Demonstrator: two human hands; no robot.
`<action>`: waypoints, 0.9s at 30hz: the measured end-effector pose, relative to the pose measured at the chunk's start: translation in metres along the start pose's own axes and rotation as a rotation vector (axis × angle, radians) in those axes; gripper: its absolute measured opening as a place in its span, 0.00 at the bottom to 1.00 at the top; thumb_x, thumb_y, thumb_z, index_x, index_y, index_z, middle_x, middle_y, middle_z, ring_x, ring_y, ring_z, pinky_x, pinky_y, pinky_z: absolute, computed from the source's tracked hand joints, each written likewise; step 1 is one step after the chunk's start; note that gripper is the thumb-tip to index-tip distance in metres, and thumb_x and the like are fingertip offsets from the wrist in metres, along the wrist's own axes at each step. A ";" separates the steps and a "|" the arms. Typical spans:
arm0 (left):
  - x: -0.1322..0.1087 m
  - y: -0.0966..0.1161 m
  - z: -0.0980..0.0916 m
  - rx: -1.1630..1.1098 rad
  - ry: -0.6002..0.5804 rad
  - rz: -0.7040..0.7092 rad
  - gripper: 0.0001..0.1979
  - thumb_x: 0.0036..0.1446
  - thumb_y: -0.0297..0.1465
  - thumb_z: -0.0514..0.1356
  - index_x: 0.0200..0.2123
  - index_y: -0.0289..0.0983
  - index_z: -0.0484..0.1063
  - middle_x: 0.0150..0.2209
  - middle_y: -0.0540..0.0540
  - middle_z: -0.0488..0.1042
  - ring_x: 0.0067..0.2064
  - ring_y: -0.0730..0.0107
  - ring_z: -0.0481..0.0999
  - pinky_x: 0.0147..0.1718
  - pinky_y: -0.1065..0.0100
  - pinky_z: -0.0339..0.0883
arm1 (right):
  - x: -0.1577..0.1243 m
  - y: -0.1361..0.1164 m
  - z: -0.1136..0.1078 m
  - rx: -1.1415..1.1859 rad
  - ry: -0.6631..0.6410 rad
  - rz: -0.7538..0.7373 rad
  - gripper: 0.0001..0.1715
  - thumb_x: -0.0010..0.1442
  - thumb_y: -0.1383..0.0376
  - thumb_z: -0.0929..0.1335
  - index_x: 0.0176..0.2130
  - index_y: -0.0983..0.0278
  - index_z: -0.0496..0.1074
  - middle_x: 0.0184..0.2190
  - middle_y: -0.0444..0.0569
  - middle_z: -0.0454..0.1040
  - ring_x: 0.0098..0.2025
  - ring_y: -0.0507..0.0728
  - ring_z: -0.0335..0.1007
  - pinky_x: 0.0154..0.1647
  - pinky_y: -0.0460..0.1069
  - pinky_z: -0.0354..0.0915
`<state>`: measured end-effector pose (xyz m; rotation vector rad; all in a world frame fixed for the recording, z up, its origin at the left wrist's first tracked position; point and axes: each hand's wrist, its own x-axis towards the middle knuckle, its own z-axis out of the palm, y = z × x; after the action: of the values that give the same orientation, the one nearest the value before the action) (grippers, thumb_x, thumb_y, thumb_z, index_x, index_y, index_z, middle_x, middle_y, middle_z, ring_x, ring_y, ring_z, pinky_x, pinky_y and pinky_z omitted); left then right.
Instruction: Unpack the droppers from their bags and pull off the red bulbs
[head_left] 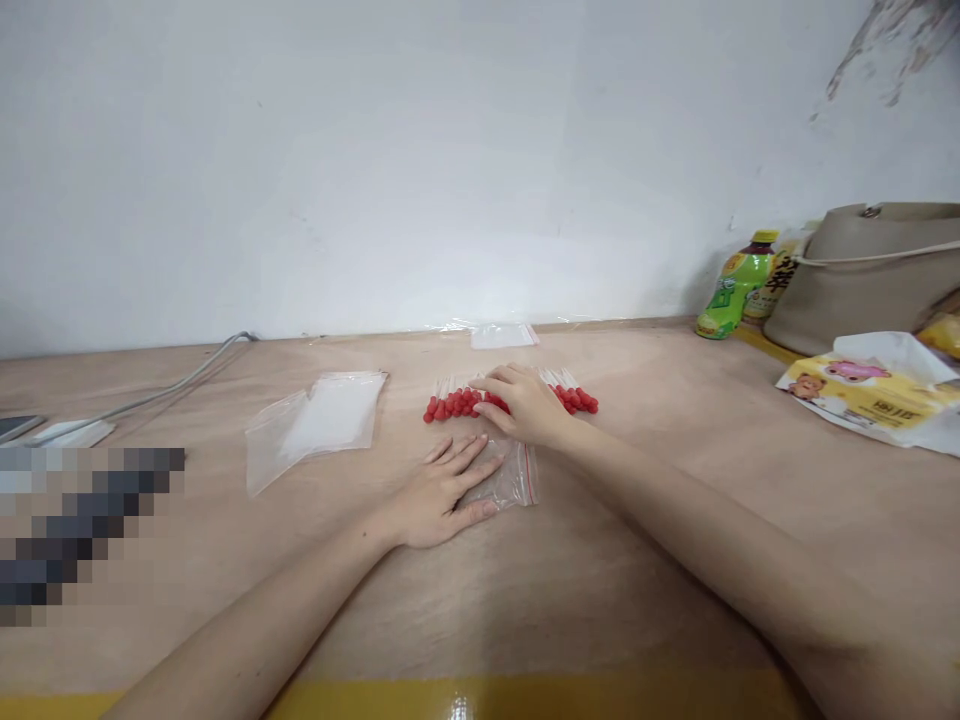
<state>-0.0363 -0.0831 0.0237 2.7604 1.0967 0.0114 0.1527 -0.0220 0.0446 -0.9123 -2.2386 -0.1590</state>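
My left hand [442,495] lies flat with its fingers spread, resting on the table and over the left part of a clear zip bag [517,475] with a red seal line. My right hand [521,400] is over a row of thin white sticks with round red tips [459,402]. Its thumb and fingers are apart, with red tips showing between them, and nothing is visibly held. The hand hides the row's middle; more red-tipped sticks [577,399] show to its right.
Left of the row lies a stack of clear bags [334,415]. Another bag [504,336] rests by the wall. A grey cable [195,373] crosses the left side. A green bottle [739,285], beige handbag [862,275] and yellow-white packet [862,390] stand or lie right.
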 end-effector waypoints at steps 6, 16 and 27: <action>0.001 0.001 -0.002 0.018 -0.008 0.021 0.31 0.60 0.49 0.40 0.62 0.47 0.34 0.64 0.47 0.31 0.64 0.59 0.33 0.60 0.51 0.32 | -0.066 -0.017 -0.023 0.177 -0.059 -0.082 0.12 0.57 0.58 0.65 0.39 0.62 0.72 0.39 0.50 0.71 0.41 0.56 0.63 0.44 0.53 0.57; -0.004 0.000 -0.003 -0.012 -0.013 -0.010 0.30 0.60 0.48 0.42 0.62 0.48 0.37 0.64 0.48 0.32 0.64 0.58 0.34 0.60 0.51 0.32 | -0.085 -0.019 -0.026 0.202 -0.242 0.020 0.16 0.54 0.53 0.66 0.28 0.64 0.69 0.34 0.48 0.72 0.38 0.54 0.65 0.41 0.51 0.55; -0.009 -0.001 -0.003 -0.015 -0.005 -0.031 0.30 0.60 0.48 0.42 0.62 0.47 0.38 0.64 0.47 0.33 0.64 0.60 0.34 0.60 0.53 0.31 | -0.087 -0.019 -0.034 0.247 -0.291 -0.185 0.06 0.55 0.64 0.65 0.34 0.62 0.69 0.36 0.46 0.72 0.41 0.54 0.63 0.45 0.53 0.52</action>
<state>-0.0437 -0.0877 0.0273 2.7286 1.1332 0.0078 0.2039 -0.0975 0.0156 -0.6270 -2.5404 0.1759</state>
